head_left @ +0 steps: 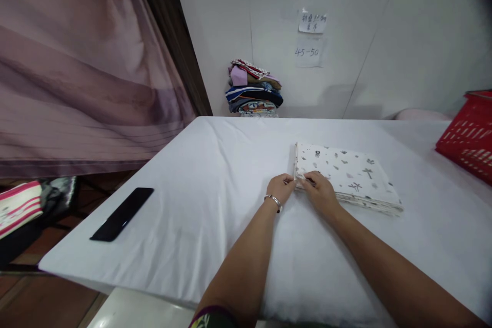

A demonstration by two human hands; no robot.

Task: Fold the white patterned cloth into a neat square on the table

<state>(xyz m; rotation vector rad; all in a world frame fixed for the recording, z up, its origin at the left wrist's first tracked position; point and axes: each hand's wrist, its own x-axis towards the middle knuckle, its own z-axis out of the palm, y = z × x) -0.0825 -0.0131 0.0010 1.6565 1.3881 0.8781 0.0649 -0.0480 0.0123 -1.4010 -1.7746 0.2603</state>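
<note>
A white cloth with small dark plant prints lies folded into a thick, many-layered rectangle on the white-covered table. At its near left corner, my left hand pinches the edge of the cloth, with a bracelet on the wrist. Close beside it, my right hand has its thumb and fingers closed on the same corner, from the top and near side. The fingertips of both hands nearly meet there. Layered edges show along the cloth's near side.
A flat black object lies at the table's left. Folded fabrics are stacked against the back wall. A red plastic basket stands at the right edge. A pinkish curtain hangs at left, and paper notes are on the wall.
</note>
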